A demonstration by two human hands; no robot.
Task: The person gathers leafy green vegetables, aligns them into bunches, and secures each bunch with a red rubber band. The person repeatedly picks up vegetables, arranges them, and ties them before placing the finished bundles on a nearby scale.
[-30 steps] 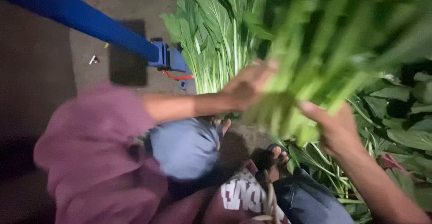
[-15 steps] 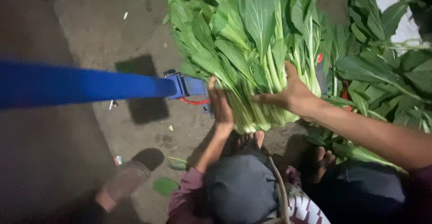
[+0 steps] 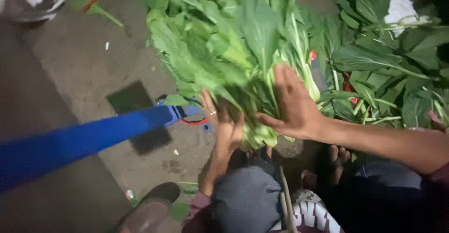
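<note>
A big bundle of leafy greens (image 3: 234, 50) with pale stems stands between my hands, stem ends down near my knees. My left hand (image 3: 223, 125) cups the stems from the left, a ring on one finger. My right hand (image 3: 292, 104) presses flat against the stems from the right, fingers spread upward. Both hands touch the bundle and hold it between them.
More loose greens (image 3: 383, 60) lie piled at the right. A blue bar (image 3: 79, 141) crosses from the left toward a blue bracket with a red cord (image 3: 194, 116). A brown shoe (image 3: 147, 212) rests on the concrete floor (image 3: 79, 64). My knees (image 3: 248, 200) are below.
The view has tilted and the bundle has shifted slightly left. My right hand has opened flat against the stems instead of curling around them. My left hand still cups the base.
</note>
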